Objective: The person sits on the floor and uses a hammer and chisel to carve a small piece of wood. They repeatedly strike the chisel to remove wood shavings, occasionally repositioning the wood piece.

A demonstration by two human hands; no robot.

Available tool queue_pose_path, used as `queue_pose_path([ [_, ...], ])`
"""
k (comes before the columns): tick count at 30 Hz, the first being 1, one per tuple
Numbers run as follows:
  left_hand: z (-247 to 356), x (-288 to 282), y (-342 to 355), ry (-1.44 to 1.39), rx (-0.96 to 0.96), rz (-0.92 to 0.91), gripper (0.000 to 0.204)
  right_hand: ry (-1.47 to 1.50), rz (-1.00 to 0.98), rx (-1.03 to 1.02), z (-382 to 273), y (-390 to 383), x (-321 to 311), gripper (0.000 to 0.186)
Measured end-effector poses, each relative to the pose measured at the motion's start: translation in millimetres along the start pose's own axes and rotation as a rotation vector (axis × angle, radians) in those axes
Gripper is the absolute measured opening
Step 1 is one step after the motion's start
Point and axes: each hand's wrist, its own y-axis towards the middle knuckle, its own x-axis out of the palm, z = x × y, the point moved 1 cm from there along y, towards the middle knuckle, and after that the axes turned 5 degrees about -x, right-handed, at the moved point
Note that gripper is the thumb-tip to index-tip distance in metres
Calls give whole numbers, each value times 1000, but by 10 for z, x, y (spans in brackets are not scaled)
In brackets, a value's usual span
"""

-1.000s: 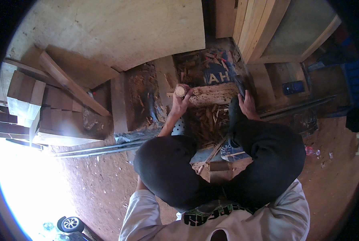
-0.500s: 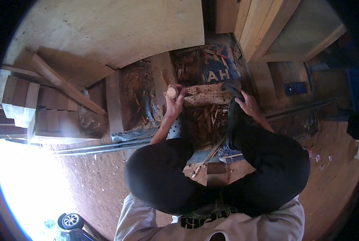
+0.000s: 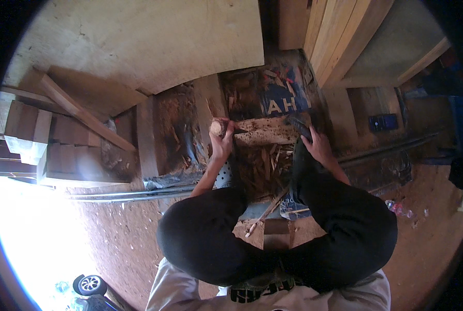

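Observation:
My left hand (image 3: pixel 222 142) is closed round a round-ended piece of wood (image 3: pixel 218 128), its pale cut face turned up. Beside those fingers lies a rough, pitted length of wood (image 3: pixel 268 130), crosswise in front of my knees. At its right end, my right hand (image 3: pixel 319 146) grips a dark tool (image 3: pixel 298 126) whose thick end rests over or against the wood; its exact kind I cannot make out. Wood chips (image 3: pixel 268 163) are heaped between my feet, below the rough wood. A dotted shoe (image 3: pixel 224 176) shows under my left forearm.
A large plywood sheet (image 3: pixel 154 41) overhangs the far left. Timber posts (image 3: pixel 340 41) stand at the far right. A dark phone-like device (image 3: pixel 383 122) lies on a board to the right. Long metal rods (image 3: pixel 133 196) run along the left, near stacked wooden blocks (image 3: pixel 68 155).
The dark tool has turned from nearly level to slanting down toward my right hand. My left hand and its round-ended wood sit slightly lower and further left. The whole view has shifted slightly.

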Motion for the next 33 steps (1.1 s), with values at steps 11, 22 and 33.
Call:
queue_pose_path([
  [11, -54, -13, -30, 59, -17, -42, 10, 88, 41, 68, -346, -318, -119, 77],
  [22, -7, -21, -66, 62, 20, 25, 10, 570, 247, -162, -645, -173, -727, 27],
  [33, -57, -19, -59, 25, -19, -16, 8, 2179, -484, -1177, -1487, 22, -2139, 49],
])
